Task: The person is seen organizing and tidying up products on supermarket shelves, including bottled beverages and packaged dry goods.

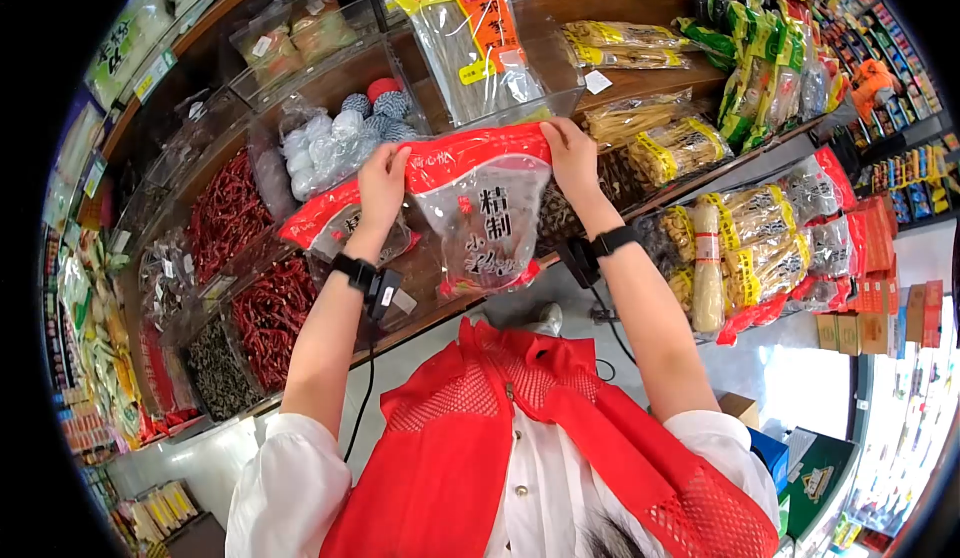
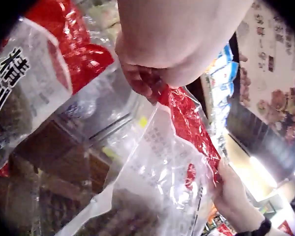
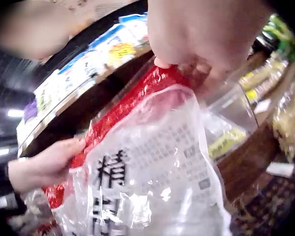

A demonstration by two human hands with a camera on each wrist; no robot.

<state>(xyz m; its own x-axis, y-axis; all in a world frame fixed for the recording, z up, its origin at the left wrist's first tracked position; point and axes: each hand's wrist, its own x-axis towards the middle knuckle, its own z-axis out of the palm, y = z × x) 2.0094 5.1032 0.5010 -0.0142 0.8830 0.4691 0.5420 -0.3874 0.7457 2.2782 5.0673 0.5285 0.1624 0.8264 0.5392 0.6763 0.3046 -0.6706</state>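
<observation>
A clear plastic bag with a red top band and black lettering [image 1: 490, 220] hangs upright between both hands in the head view. The left hand [image 1: 382, 193] pinches the band's left corner, and the right hand [image 1: 575, 168] pinches its right corner. A second red-topped bag [image 1: 335, 220] lies beside and partly behind the left hand. In the left wrist view the left hand [image 2: 152, 73] grips the red band [image 2: 189, 120], with some fingers hidden. The right wrist view shows the right hand [image 3: 191, 64] holding the other corner of the bag [image 3: 152, 167].
Bins of dried red chillies [image 1: 272, 323] and white balls [image 1: 320, 153] stand on the left. A noodle pack [image 1: 470, 53] lies beyond the hands. Yellow-banded packs [image 1: 765, 248] fill the shelf at right. The shelf's front edge runs below the hands.
</observation>
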